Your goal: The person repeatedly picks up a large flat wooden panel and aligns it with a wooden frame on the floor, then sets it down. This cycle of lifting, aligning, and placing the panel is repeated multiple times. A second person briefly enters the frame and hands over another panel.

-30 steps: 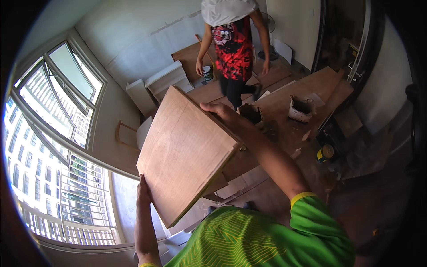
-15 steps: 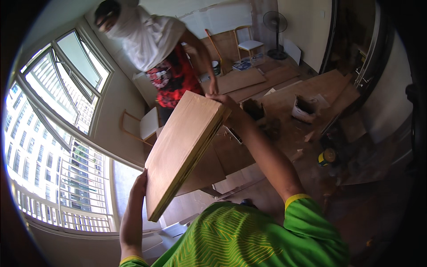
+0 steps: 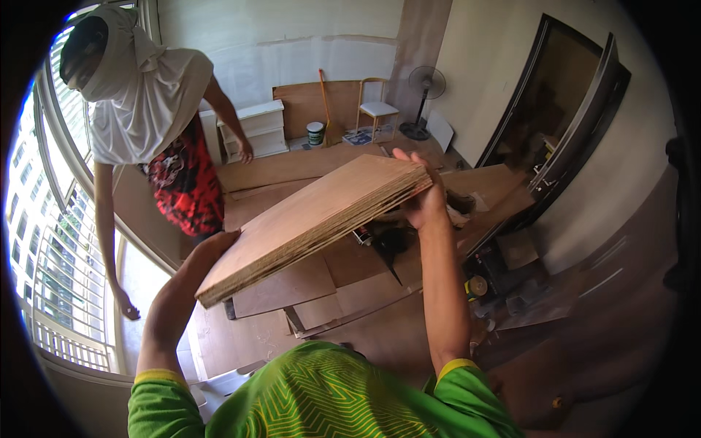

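Pale, patchily painted back wall (image 3: pixel 277 51): closes the far side of the room, as I stand here.
Dark-framed doorway (image 3: pixel 544 95): off to the right, gloomy inside.
Bright window with white bars (image 3: pixel 66 299): curves along the left.
Low, brown, wood-topped desk (image 3: pixel 285 285): spreads out beneath the raised hands, with a dark object on it that I cannot make out.
Co-worker in a white cloth wrap and black-and-red printed clothing (image 3: pixel 150 109): stands at the left, arms hanging, well apart from the boards.
Grey pedestal fan (image 3: pixel 426 82): by the back wall, just beside a wooden-framed chair with a white seat (image 3: pixel 377 109).
Rectangular stack of reddish-brown plywood sheets (image 3: pixel 314 215): held in the air above the desk, tilted, its layered edge toward the worker in the green shirt with yellow trim (image 3: pixel 328 394).
Left hand (image 3: pixel 217 244): grip clamped on the stack's left end.
Right hand (image 3: pixel 425 197): grip clamped at the right end, fingertips showing past the far corner; the thumb is hard to make out.
Step at the stack: I judge it to be bearing and steadying the sheets with both hands.
Next move with the stack: to my mind it calls for even support at both ends, edges kept flush so no sheet slips, and clearance from the co-worker.
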{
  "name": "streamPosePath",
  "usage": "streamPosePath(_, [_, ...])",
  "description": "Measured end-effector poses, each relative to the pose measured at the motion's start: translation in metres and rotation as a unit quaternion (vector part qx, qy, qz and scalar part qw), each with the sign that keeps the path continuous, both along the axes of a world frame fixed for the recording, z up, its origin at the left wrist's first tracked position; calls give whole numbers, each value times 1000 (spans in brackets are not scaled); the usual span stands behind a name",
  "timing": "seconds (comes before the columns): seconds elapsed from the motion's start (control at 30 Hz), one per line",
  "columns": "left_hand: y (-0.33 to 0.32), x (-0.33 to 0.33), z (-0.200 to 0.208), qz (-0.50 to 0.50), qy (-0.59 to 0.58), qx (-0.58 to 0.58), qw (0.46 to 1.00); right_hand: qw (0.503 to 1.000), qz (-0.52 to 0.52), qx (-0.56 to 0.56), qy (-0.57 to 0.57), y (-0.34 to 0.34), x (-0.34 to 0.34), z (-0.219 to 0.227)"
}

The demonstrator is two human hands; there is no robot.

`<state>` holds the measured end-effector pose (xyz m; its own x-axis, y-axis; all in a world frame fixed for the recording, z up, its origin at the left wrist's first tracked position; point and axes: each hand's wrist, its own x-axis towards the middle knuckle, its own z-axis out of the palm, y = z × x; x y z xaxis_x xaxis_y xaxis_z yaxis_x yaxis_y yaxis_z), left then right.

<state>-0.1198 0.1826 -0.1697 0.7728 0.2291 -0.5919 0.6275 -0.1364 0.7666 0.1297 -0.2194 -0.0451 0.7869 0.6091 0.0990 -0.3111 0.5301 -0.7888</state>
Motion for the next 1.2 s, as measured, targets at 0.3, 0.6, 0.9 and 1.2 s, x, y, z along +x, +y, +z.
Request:
streamPosePath(0.3, [-39,130,88,-142,-84,138,977,963,-180,88,-181,-77,-33,48])
streamPosePath(0.6, [-65,175,107,-143,-92,174,970,931,-294,48,-212,-133,-29,91])
streamPosePath(0.9, [-81,189,109,-130,-103,180,970,925,-320,44,-200,-155,-13,88])
streamPosePath(1.2, [-79,211,84,-83,-133,163,974,931,-305,112,-167,-145,17,62])
